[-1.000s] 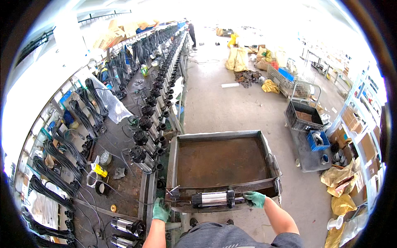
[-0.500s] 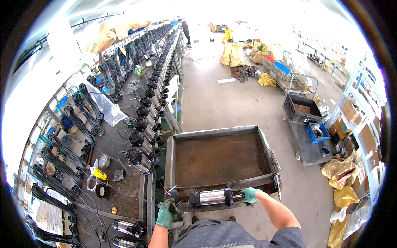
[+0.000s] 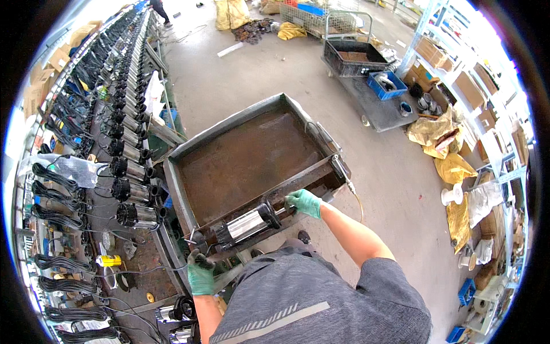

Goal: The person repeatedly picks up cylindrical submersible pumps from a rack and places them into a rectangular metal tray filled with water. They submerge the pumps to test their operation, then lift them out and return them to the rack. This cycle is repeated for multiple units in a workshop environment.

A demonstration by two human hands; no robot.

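Observation:
A motor-like pump [image 3: 245,227] with a shiny steel barrel and black ends lies across the near ledge of a metal tank [image 3: 182,198]. My right hand [image 3: 305,203], in a green glove, closes round the thin shaft end at the pump's right. My left hand [image 3: 200,277], also gloved in green, is at the pump's other end, beside a small clamp with a T-handle [image 3: 195,236]. Its fingers are curled, their tips dark against the dark metal; what they hold is hard to make out. A black cable [image 3: 154,268] runs from the bench to this hand.
A long bench at left carries rows of similar pumps [image 3: 136,215], coiled black cables [image 3: 62,262] and a yellow bottle [image 3: 109,261]. More pumps [image 3: 175,311] lie beside my left forearm. At right stand a flat cart [image 3: 378,112] with crates, yellow sacks [image 3: 454,167] and shelving [image 3: 507,178].
My view has swung to the right and tilted, so the tank and bench appear turned and further left. Both hands keep about the same places at the pump's two ends.

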